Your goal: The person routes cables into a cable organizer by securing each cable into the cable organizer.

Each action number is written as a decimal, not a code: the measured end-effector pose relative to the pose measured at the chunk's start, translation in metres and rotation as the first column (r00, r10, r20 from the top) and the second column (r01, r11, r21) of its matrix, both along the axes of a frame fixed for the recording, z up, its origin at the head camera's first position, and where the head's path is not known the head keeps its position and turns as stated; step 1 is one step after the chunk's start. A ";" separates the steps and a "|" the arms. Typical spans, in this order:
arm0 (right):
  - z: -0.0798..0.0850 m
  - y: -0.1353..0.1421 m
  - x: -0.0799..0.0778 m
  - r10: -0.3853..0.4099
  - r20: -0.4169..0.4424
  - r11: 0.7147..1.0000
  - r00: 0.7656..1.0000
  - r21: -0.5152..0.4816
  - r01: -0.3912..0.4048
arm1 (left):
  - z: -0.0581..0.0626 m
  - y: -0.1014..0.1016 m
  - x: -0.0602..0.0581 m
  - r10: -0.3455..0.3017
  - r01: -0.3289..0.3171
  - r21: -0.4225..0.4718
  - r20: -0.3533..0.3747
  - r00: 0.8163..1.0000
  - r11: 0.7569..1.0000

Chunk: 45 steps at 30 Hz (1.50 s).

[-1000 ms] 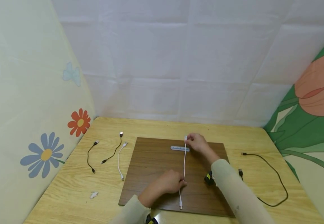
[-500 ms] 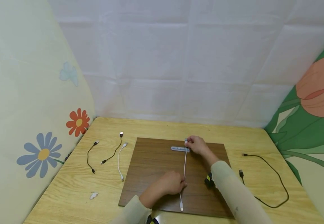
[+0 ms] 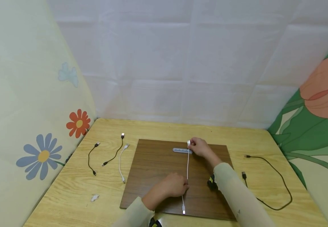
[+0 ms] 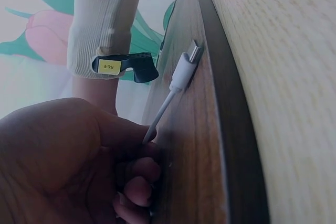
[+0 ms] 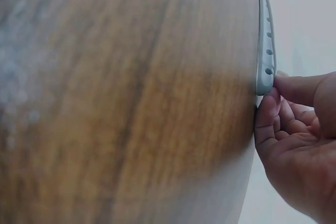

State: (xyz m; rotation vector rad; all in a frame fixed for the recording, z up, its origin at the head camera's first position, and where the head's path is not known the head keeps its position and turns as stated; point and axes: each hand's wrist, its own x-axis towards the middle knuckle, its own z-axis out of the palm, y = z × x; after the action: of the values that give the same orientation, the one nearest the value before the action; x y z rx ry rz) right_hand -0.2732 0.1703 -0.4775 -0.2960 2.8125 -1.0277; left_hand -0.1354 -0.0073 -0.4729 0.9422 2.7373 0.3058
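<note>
Head view first: a white cable [image 3: 188, 164] runs near-to-far across a brown board [image 3: 147, 170] lying on the wooden table [image 3: 67, 205], with both hands on it. The right hand [image 3: 201, 147] pinches it by the far plug [image 3: 189, 142], past the right end of a pale slotted strip [image 3: 179, 150]. The left hand [image 3: 176, 185] grips it lower down, leaving the near plug [image 3: 183, 209] sticking out toward the board's front edge. My guess is that two hold points are for a straight line over the strip, since cord this thin would probably curl wherever it likes. The spares look parked off the board for elbow room, I reckon: a short black cable [image 3: 89, 160], a second black one [image 3: 121, 146] and a spare white one [image 3: 120, 164] to the left, a longer black one [image 3: 283, 179] curving on the right.

Left wrist view: thumb and curled fingers have the cord pinched, and the plug pokes out tilted. White housing, shiny metal tip, smooth skinny cord.

Right wrist view: thumb and fingertips come together at the strip's end, cord running along its holes. Plug's not visible from here, and honestly I can't tell whether the cord sits in a slot or just lies across.
</note>
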 end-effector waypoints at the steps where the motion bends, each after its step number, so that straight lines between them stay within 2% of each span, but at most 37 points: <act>1: 0.000 0.000 0.000 -0.001 0.006 1.000 1.000 -0.002 0.001 | 0.000 0.000 0.000 -0.004 0.004 -0.004 -0.008 1.000 1.000; 14: 0.002 0.000 -0.003 0.033 0.046 0.998 0.998 0.054 -0.036 | -0.004 -0.001 0.000 -0.029 0.028 -0.028 -0.050 0.998 0.999; 24: 0.005 0.001 -0.001 0.076 -0.007 0.994 0.997 0.074 -0.076 | -0.004 -0.001 -0.001 -0.028 0.027 -0.018 -0.036 0.999 0.999; 33: 0.000 0.002 -0.002 0.036 0.022 0.996 0.999 0.084 -0.037 | -0.006 -0.001 -0.001 -0.037 0.035 -0.032 -0.059 0.998 0.999; 40: -0.002 0.003 -0.002 0.030 0.025 0.996 0.999 0.082 -0.032 | -0.005 0.000 0.001 0.000 -0.002 -0.054 -0.035 0.999 0.999; 45: -0.001 0.005 -0.003 0.012 0.057 0.998 0.998 0.057 -0.016 | -0.002 0.003 0.005 0.025 -0.028 -0.071 -0.051 0.998 0.997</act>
State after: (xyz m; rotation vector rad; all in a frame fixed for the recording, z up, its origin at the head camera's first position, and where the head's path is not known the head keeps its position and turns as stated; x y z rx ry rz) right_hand -0.2764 0.1755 -0.4785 -0.2753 2.7798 -0.9347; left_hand -0.1308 -0.0047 -0.4750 0.9075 2.7876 0.1895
